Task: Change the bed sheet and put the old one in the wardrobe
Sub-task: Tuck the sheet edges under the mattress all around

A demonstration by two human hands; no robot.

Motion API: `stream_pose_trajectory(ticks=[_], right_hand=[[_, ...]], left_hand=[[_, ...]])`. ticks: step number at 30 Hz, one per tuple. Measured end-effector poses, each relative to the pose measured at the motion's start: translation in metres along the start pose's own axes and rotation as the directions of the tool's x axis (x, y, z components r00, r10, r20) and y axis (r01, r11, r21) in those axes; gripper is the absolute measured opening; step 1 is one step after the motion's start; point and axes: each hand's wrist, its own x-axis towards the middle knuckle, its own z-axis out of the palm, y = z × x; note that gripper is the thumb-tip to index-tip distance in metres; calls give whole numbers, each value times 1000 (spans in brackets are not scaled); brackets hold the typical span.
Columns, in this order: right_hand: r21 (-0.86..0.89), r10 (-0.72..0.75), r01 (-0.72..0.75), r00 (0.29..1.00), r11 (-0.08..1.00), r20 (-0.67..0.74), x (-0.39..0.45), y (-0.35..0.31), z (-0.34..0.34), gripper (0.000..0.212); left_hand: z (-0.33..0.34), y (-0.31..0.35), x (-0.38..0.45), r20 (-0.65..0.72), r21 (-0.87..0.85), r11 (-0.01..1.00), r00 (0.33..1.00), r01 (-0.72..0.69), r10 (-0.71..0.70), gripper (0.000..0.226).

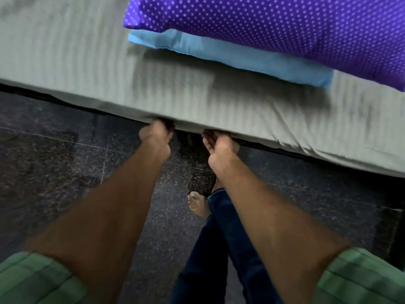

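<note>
Along the mattress's near edge, the left hand (156, 137) and right hand (219, 144) are lying side by side, both gripping the grey striped bed sheet (197, 99) hem running crosswise.

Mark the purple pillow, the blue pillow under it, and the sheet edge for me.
purple pillow (274, 29), head view, on its dotted top face.
blue pillow (241, 55), head view, on the strip showing below the purple one.
grey sheet (188, 122), head view, on its lower edge between the hands.

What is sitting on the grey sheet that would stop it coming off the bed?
Both hands already hold the grey striped bed sheet's edge. A purple dotted pillow and a light blue pillow lie on it, top right.
</note>
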Motion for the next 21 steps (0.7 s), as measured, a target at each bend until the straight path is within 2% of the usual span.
stream_pose_trajectory(ticks=[1, 3, 5, 6, 8, 9, 11, 13, 14, 15, 17, 18, 21], right_hand=[[62, 7, -7, 1000, 998, -1, 4, 3, 3, 8], [205, 19, -22, 1000, 979, 20, 11, 7, 7, 23], [397, 46, -63, 998, 916, 52, 20, 7, 9, 38], [517, 57, -94, 995, 851, 86, 22, 4, 10, 44], [605, 71, -108, 994, 789, 84, 20, -1, 16, 50], [662, 94, -155, 987, 733, 127, 15, -2, 19, 51], [601, 161, -162, 985, 783, 56, 3, 2, 29, 51], [406, 227, -160, 966, 900, -122, -1, 11, 39, 62], [495, 259, -166, 958, 853, -125, 1, 13, 49, 68], [618, 270, -177, 961, 766, -60, 5, 12, 53, 70], [788, 197, -222, 972, 574, 130, 11, 9, 58, 70], [796, 136, -185, 982, 576, 130, 17, 9, 58, 71], [751, 76, -138, 990, 646, 118, 22, 14, 54, 71]], left_hand=[[1, 1, 0, 49, -155, 986, 997, 62, -55, 35], [3, -1, 5, 105, -375, 917, 989, 137, -105, 40], [5, -6, 10, 160, -433, 882, 979, 184, -126, 45], [6, -8, 12, 197, -459, 865, 973, 203, -124, 46], [9, -8, 20, 256, -513, 824, 959, 242, -122, 49], [9, -7, 24, 265, -535, 805, 955, 257, -130, 53], [7, -5, 31, 281, -573, 771, 951, 276, -131, 59], [8, -3, 33, 331, -611, 724, 934, 319, -132, 62], [9, 0, 33, 370, -615, 707, 919, 349, -132, 63], [13, 2, 32, 412, -608, 694, 901, 384, -137, 64], [16, 3, 30, 455, -602, 672, 877, 430, -153, 65], [16, 2, 31, 465, -595, 678, 873, 430, -146, 64], [1, -2, 49, 455, -513, 765, 879, 388, -141, 63]])
